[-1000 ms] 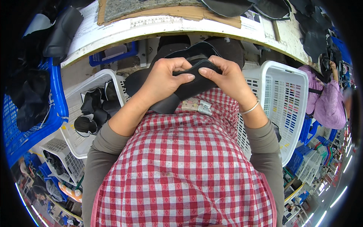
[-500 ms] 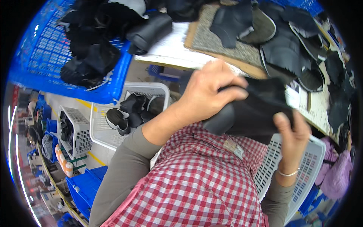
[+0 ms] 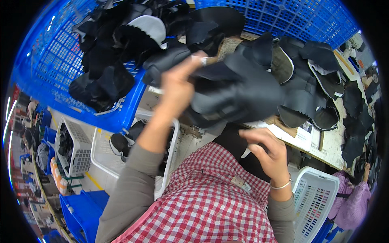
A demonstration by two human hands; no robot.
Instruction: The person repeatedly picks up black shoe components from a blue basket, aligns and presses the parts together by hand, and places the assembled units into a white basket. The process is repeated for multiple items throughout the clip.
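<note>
My left hand (image 3: 177,91), smeared by motion, is closed at the left edge of a black leather shoe upper (image 3: 247,91). This upper is blurred too and hangs over the near edge of the white worktable (image 3: 332,152). My right hand (image 3: 269,152) is apart from it, lower and nearer my body, with fingers loosely bent and spread and nothing between them. Just left of the right hand, dark material (image 3: 233,141) shows above my checked apron; I cannot tell what it is. More black shoe uppers (image 3: 298,97) lie heaped on the table's right side.
A blue crate (image 3: 40,67) full of black uppers stands at the upper left, and another blue crate (image 3: 279,22) at the back. Below are a white basket (image 3: 106,156) with shoe pieces and a white basket (image 3: 318,198) at right. Someone in a purple checked sleeve (image 3: 352,206) is at far right.
My left hand has moved left and the upper has gone up and away over the table. The right hand has let go of it and dropped back to the left.
</note>
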